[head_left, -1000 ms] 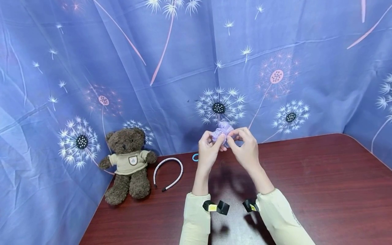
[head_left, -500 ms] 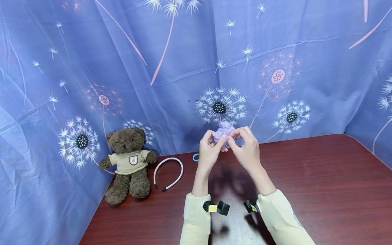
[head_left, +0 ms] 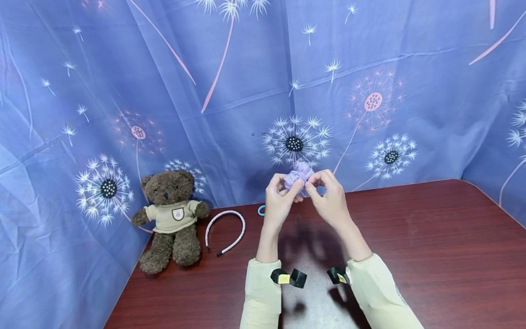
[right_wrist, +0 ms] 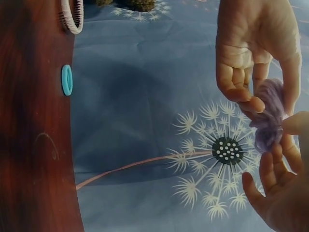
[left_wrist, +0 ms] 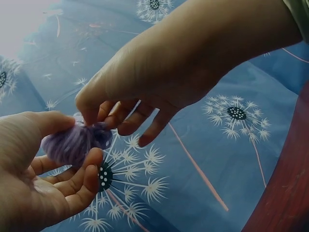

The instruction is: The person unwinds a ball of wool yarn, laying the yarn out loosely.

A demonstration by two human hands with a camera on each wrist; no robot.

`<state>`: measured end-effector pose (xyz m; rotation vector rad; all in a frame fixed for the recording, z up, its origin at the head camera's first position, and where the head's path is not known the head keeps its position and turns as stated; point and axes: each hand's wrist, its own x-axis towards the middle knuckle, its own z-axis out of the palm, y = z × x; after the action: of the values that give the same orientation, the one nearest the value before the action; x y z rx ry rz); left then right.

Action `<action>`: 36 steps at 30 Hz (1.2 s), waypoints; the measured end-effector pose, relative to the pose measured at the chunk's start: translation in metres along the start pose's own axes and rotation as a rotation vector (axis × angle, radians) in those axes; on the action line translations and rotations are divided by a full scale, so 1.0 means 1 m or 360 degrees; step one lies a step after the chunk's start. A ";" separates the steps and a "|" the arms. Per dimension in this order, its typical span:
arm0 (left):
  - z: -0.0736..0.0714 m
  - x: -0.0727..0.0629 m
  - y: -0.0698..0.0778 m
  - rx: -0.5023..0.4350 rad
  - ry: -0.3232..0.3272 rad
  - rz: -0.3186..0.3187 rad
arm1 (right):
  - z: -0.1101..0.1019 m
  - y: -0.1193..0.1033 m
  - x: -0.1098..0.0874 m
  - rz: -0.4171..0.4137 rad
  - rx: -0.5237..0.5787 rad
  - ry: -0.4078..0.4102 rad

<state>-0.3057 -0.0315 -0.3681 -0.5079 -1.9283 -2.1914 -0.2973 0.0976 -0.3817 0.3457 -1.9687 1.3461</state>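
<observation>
Before me stands a reddish-brown table (head_left: pixel 431 237), its far right corner rounded. On it, to my left, sits a brown teddy bear (head_left: pixel 172 221) in a beige top; beside it lies a pale headband (head_left: pixel 225 212), then a blue ring (right_wrist: pixel 64 79) near the far edge.

Purple yarn bundle (head_left: pixel 303 169) partly covered by fingers of left hand (head_left: pixel 277 201) and right hand (head_left: pixel 330 198), its pinched middle too small to make out. In head view the left wrist hides part of the blue ring (head_left: pixel 259 210) near the table's (head_left: pixel 411 256) back edge, and the print on the bear's badge (head_left: pixel 178 214) is unreadable. Right wrist view crops the headband (right_wrist: pixel 78 21) and bear (right_wrist: pixel 140 5) at top; head view's bottom cuts both sleeves (head_left: pixel 261 297).
</observation>
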 end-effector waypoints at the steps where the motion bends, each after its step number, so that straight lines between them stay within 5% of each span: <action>1: 0.000 0.000 0.000 0.0011 -0.0010 -0.0013 | -0.001 0.000 0.000 0.0038 0.0036 -0.0018; 11: -0.005 -0.001 0.004 0.0266 -0.0070 0.0144 | -0.006 -0.003 0.004 0.0307 0.0177 -0.0147; 14: -0.004 -0.001 0.004 0.0287 -0.0058 0.0119 | -0.008 -0.003 0.005 0.0312 0.0255 -0.0142; 26: -0.001 0.001 0.004 -0.0073 -0.0067 -0.0052 | -0.014 -0.004 0.006 0.0077 0.0397 -0.0061; 36: 0.000 -0.002 0.007 -0.0245 -0.0157 -0.0060 | -0.014 -0.004 0.008 -0.0060 0.0494 0.0105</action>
<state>-0.3016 -0.0332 -0.3619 -0.6196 -1.8386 -2.3944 -0.2950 0.1103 -0.3709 0.4747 -1.6912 1.6194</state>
